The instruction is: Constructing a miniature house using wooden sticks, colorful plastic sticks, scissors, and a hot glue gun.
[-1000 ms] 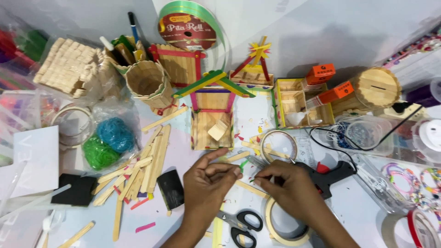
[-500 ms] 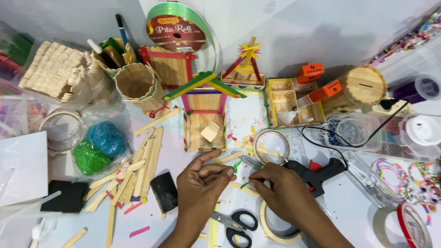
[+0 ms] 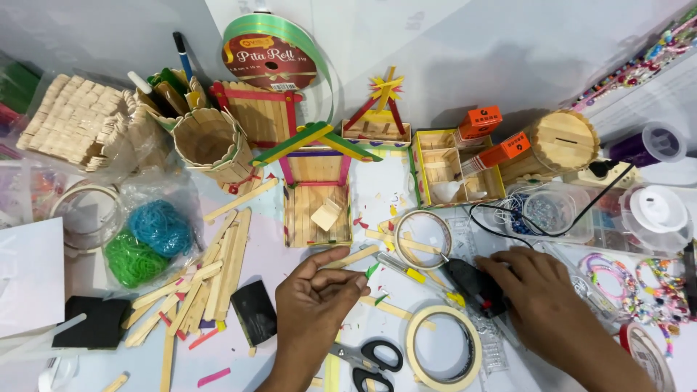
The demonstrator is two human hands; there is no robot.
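My left hand pinches a plain wooden craft stick between thumb and fingers, low in the middle of the table. To its right, my right hand rests on a black glue gun whose nozzle points left toward the stick. A small stick house with a green, yellow and red roof lies just above the left hand. Its open floor holds a small wooden block.
Loose sticks lie at the left beside a bag of blue and green yarn. Scissors and a masking tape roll sit near the front edge. A stick cup, a ribbon spool, bead boxes and a cord crowd the back and right.
My right hand has moved right, away from the left hand, and come down on the glue gun. The left hand still holds the stick in about the same place.
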